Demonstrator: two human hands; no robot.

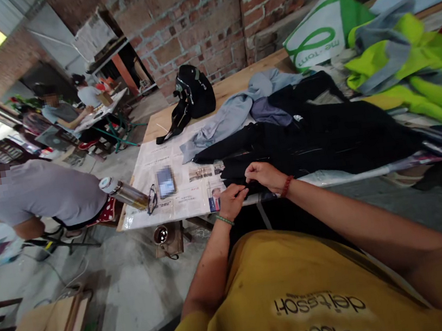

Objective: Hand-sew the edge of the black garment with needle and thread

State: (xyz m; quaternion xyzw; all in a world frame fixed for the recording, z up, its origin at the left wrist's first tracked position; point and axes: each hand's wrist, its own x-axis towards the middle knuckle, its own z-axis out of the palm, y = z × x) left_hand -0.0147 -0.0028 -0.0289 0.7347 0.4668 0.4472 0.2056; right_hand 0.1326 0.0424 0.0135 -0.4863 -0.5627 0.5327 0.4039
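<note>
Head view, risks first: black garment, lying along the near edge of the surface, could slide off toward my lap; its slack weight and closeness to that edge would be the cause. Second risk: folds bunching or being caught together unseen, black lying on black. Left grip: fingertips together at the garment's left end. Right grip: thumb and fingers pinched, just beside the left; what either pinches, if anything, I cannot tell. Appearance: black, limp, loosely folded, one small white mark by its far side; light grey garment beyond, toward the surface's far edge.
</note>
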